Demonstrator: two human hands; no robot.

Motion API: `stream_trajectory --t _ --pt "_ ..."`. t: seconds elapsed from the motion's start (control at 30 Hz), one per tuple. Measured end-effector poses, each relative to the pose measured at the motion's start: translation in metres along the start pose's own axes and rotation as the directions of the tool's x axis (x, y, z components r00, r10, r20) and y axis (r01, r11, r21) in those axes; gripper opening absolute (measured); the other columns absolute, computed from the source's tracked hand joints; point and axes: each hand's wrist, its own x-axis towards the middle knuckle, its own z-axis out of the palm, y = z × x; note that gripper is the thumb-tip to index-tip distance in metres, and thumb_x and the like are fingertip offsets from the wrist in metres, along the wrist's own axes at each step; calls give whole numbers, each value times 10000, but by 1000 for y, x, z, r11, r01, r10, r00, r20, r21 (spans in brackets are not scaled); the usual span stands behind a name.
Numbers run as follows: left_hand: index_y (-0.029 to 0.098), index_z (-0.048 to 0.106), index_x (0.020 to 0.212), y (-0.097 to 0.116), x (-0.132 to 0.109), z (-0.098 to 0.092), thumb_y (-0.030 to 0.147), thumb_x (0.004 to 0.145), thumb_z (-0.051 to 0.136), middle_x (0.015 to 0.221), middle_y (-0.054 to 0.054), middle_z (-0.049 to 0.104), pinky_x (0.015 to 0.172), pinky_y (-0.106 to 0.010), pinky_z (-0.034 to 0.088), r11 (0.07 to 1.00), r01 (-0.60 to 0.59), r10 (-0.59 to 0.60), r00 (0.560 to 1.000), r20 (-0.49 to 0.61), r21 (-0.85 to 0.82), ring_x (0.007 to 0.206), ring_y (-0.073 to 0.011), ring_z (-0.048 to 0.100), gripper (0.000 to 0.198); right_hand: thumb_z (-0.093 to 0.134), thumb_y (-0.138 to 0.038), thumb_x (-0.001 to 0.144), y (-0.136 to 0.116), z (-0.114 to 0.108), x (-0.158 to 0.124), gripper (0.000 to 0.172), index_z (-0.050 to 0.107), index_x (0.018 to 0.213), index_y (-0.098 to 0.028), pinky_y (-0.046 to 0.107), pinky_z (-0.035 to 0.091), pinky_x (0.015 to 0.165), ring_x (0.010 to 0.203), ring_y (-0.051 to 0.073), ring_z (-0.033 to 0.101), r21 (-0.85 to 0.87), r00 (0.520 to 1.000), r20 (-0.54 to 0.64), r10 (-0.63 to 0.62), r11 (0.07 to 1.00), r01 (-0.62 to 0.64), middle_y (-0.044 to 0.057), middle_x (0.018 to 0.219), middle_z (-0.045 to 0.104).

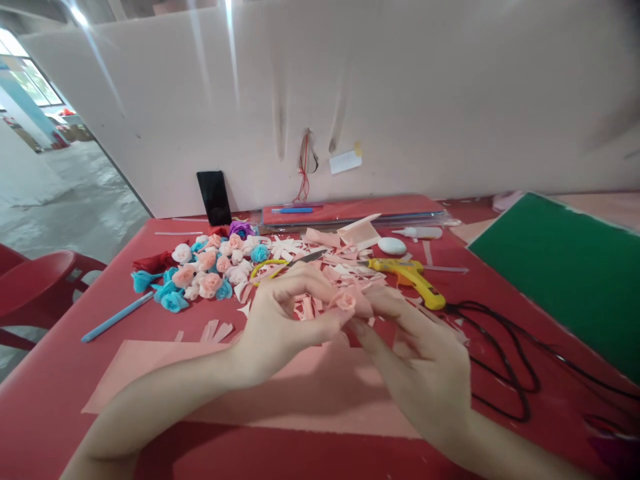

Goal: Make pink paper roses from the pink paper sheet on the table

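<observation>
A small pink paper rose (346,301) is held up between my two hands, over the table. My left hand (287,320) pinches its left side with thumb and fingers. On the other side, my right hand (417,353) grips the pink paper at the flower's edge. Beneath my forearms lies a flat sheet of pink paper (240,390). Finished paper flowers (207,267) in pink, white, blue and purple are heaped at the left. Behind my hands are pink paper scraps (340,257) and yellow-handled scissors (270,268), partly hidden.
A yellow glue gun (410,272) with a black cord (505,353) is at the right, by a white oval object (392,246) and a small bottle (423,233). A green board (565,273), a blue pen (117,318) and an upright phone (214,198) surround the work area.
</observation>
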Motion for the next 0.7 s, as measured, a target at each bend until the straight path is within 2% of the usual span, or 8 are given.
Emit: stream_trajectory --t 0.1,0.27,0.43,0.57,0.63,0.7 --pt "190 628 604 -1 0 -1 171 733 671 649 6 649 696 -286 450 999 33 -33 999 16 -22 683 -122 525 137 577 -199 807 -2 0 1 49 592 773 -231 200 482 463 561 122 593 39 1000 1 31 999 -31 -28 644 633" --pt "198 644 626 -2 -1 0 174 736 669 648 13 631 689 -284 453 995 63 -61 998 29 -74 681 -117 516 115 534 -160 828 -1 -2 1 125 593 736 -222 181 475 438 502 95 558 152 991 129 42 986 -61 -39 588 579" --pt "197 640 597 -5 -2 3 150 706 684 610 19 576 609 -256 450 989 69 -73 997 -31 -127 642 -108 511 126 580 -144 811 3 -3 -3 159 625 687 -232 226 491 478 516 107 555 189 996 72 60 979 -73 -42 569 579" --pt "240 706 712 -5 -2 -1 275 711 709 739 -4 640 692 -291 486 977 90 -81 995 55 -193 765 -147 563 36 587 -168 826 3 -7 -5 164 640 692 -247 239 494 510 527 107 568 339 984 123 126 927 -161 -43 587 591" --pt "272 728 829 -5 0 -5 363 737 680 855 -16 674 781 -319 484 972 77 -53 992 113 -221 863 -175 583 138 589 -187 832 2 -10 -4 152 647 709 -256 244 483 500 530 111 567 417 981 123 151 889 -189 -37 604 601" --pt "294 728 889 -7 1 -9 387 792 618 903 -15 683 805 -316 475 970 75 -45 990 133 -229 869 -170 589 175 590 -200 835 -1 -12 -4 140 653 725 -259 251 480 497 523 114 560 466 978 127 165 860 -206 -32 612 602"
